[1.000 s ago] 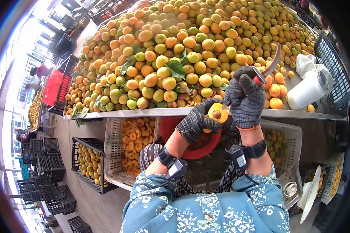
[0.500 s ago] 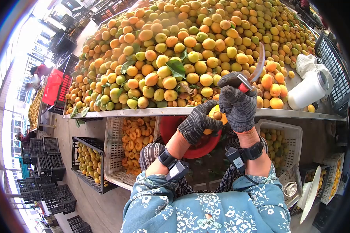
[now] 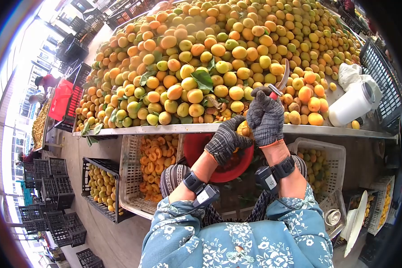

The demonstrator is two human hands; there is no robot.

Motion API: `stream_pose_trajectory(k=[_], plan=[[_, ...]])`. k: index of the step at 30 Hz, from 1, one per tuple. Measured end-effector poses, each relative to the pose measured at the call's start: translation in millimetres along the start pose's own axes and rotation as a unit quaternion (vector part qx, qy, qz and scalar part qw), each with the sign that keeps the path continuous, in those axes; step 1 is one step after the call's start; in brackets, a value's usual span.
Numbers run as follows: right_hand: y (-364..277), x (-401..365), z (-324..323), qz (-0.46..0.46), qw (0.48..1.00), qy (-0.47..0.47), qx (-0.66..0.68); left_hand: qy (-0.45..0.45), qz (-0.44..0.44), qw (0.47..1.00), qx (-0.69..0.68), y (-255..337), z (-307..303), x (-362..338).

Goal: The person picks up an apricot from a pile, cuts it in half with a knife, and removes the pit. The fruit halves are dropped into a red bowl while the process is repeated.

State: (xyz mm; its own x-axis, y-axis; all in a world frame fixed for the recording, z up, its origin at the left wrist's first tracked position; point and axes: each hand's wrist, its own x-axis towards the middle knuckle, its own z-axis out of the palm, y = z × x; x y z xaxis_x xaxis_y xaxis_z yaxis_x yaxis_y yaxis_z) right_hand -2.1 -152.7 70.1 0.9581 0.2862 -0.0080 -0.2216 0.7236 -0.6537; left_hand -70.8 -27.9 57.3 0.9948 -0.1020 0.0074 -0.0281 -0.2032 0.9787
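Now the left hand (image 3: 225, 140) grips an apricot (image 3: 243, 129), pressed against the right hand (image 3: 265, 118), which is clenched on a curved knife (image 3: 283, 76) with its blade pointing up. It is probably best to hold the fruit over the red bowl (image 3: 228, 167) just below both hands, so that scraps fall in.

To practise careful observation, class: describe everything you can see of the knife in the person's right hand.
The knife has a short, curved, sickle-like blade of dull grey-brown metal and a red handle, mostly hidden. It stands nearly upright, tip pointing up before the heaped fruit. The right hand, in a dark knitted glove, is closed round the handle; nothing touches the blade. Beside it, the left hand grips an orange fruit.
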Motion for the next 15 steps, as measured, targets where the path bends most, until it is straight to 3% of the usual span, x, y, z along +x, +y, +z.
stream_pose_trajectory(k=[4, 6, 10, 13, 15], plan=[[6.0, 5.9, -7.6, 0.017, 0.999, 0.010, 0.029, 0.019, 0.012, 0.999, -0.043, -1.0, 9.2, 0.1], [4.5, 9.4, -11.2, 0.067, 0.986, 0.069, 0.133, 0.077, 0.034, 0.993, 0.080, -1.2, 14.2, -0.1], [5.5, 11.7, -18.4, 0.085, 0.980, 0.058, 0.168, 0.109, 0.003, 0.985, 0.136, -6.1, 15.6, 1.4], [-6.6, 9.0, -9.0, 0.092, 0.983, -0.007, 0.160, 0.106, -0.009, 0.992, 0.063, -21.7, 3.6, 3.2], [-17.8, 2.6, 0.4, 0.035, 0.999, 0.012, 0.009, 0.115, -0.019, 0.992, 0.057, -18.6, -4.8, 1.6]])
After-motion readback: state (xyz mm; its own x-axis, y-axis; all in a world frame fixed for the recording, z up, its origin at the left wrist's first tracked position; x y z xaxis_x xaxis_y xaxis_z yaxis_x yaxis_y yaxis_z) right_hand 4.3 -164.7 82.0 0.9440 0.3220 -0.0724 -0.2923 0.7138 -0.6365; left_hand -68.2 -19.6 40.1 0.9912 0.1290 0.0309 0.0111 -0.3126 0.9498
